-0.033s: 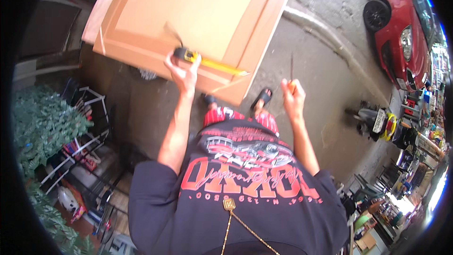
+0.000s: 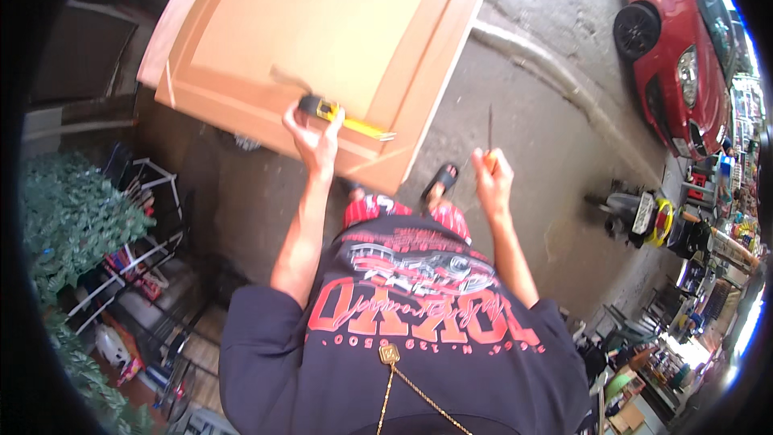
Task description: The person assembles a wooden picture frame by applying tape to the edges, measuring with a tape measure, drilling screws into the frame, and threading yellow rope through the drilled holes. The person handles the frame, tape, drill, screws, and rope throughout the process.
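My left hand [image 2: 310, 135] grips a tape measure [image 2: 322, 108] on the wooden door panel [image 2: 322, 24]; my right hand [image 2: 493, 177] holds what looks like a pencil [image 2: 489, 133].

Dark navy short-sleeve tee [image 2: 403, 338], big red-orange block lettering plus red and white car graphic on the front. Thin gold chain [image 2: 411, 387] with small square pendant hangs over it. Red patterned shorts [image 2: 374, 209]. Black slide sandal [image 2: 441, 180] on one foot. Forearms bare
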Tool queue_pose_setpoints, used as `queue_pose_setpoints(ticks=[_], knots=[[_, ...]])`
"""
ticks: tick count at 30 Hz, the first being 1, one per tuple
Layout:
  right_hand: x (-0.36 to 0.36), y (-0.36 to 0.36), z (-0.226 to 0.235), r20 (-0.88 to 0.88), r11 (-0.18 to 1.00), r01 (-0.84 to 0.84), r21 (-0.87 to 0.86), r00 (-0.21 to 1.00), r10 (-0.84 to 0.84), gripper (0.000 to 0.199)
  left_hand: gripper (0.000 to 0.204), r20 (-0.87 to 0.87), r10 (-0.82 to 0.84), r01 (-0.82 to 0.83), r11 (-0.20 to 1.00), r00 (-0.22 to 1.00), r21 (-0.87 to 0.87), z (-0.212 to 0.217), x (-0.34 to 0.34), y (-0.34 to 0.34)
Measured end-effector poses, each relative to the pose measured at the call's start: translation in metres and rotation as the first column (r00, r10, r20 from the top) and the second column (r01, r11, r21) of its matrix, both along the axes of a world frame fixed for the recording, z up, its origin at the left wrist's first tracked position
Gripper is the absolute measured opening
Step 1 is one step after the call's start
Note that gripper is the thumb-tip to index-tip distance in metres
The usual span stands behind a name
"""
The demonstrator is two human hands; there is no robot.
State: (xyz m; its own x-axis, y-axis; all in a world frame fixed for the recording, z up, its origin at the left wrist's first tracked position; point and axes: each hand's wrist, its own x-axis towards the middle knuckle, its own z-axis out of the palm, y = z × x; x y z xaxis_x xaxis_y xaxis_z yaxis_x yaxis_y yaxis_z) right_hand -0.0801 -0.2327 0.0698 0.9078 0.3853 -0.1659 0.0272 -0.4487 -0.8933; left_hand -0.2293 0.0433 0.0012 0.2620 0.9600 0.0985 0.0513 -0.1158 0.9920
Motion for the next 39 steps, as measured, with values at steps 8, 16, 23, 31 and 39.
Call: queue_pose_setpoints(ticks=[8, 16, 23, 31, 39], knots=[[0.139, -0.102, -0.029, -0.148, 0.99, 0.047, -0.131, 0.987, -0.066, 0.024, 0.071, -0.055, 0.021, -0.022, 1.0, 0.998, -0.014, 0.018, 0.154, -0.093], [0.287, -0.068, -0.053, -0.54, 0.936, 0.115, 0.331, 0.837, 0.088, 0.033, 0.045, 0.151, -0.143, 0.18, 0.946, 0.978, -0.269, 0.028, 0.254, -0.105], [0.463, 0.046, -0.067, -0.324, 0.973, -0.099, 0.21, 0.932, 0.164, 0.033, 0.046, 0.345, 0.0, 0.308, 0.45, 0.939, -0.838, 0.019, 0.45, -0.041], [0.705, 0.199, -0.025, -0.041, 0.939, -0.295, 0.175, 0.951, 0.306, 0.03, 0.052, 0.269, -0.166, 0.31, 0.648, 0.949, -0.696, 0.052, 0.696, 0.106], [0.916, 0.508, -0.101, 0.399, 0.77, -0.636, -0.048, 0.695, 0.598, 0.054, 0.089, -0.3, 0.072, -0.127, 0.977, 0.951, -0.169, 0.019, 0.917, 0.285]])
